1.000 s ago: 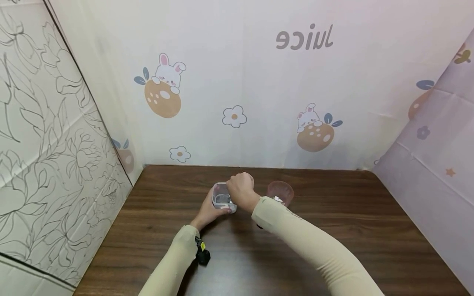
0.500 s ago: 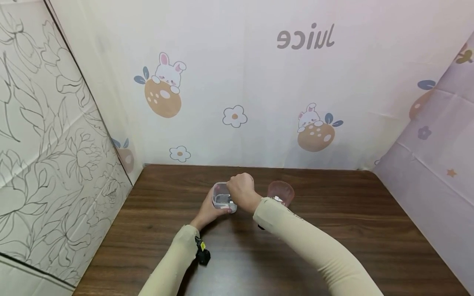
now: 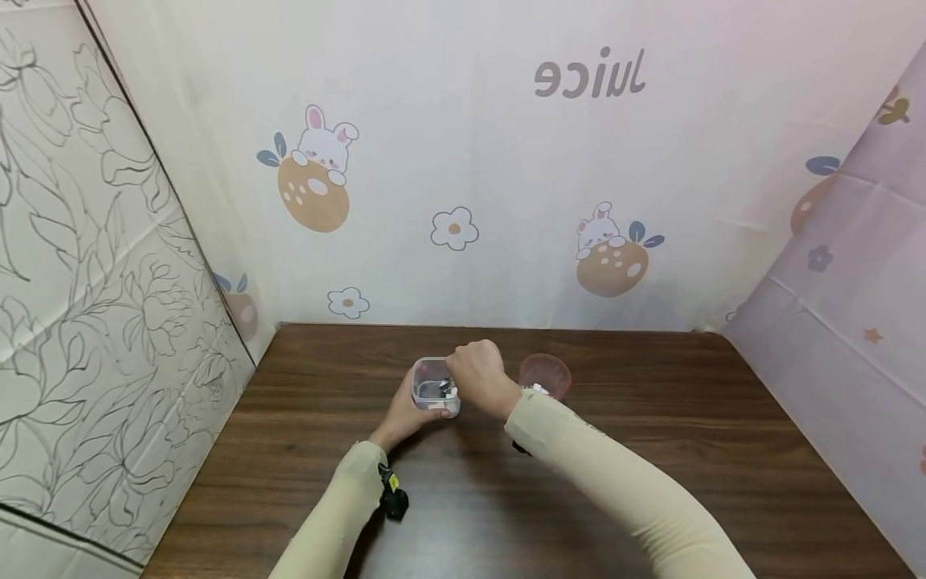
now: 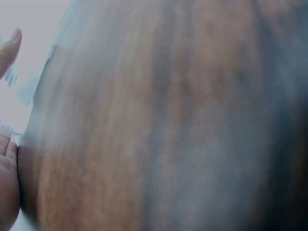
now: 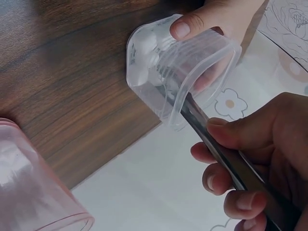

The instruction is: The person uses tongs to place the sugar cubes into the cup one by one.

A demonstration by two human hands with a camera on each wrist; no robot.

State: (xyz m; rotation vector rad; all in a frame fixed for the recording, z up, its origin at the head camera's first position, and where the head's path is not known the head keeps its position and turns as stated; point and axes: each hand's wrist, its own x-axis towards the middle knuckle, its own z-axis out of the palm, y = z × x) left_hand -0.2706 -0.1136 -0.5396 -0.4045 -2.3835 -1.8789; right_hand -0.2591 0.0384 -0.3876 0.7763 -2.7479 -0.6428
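Note:
A clear plastic container (image 3: 431, 372) stands on the table, held around its side by the left hand (image 3: 402, 414). In the right wrist view, the left thumb and fingers (image 5: 228, 17) grip the container (image 5: 209, 50), with white round pieces (image 5: 143, 67) at its bottom. The right hand (image 5: 276, 130) pinches metal tongs (image 5: 214, 144), whose tips reach inside the container; whether they grip a piece I cannot tell. From above, the right hand (image 3: 481, 376) is at the container's right edge. Only part of the left hand (image 4: 7, 185) shows in the left wrist view.
A pink see-through cup (image 3: 551, 371) with something white in it stands right of the container, partly behind the right forearm; its side (image 5: 36, 187) also shows in the right wrist view. The brown wooden table (image 3: 651, 418) meets patterned wall sheets behind and at both sides.
My right hand has shifted slightly right over the container's edge, and more of a dark metal part shows inside it. The left hand keeps its hold; the head view has shifted a little.

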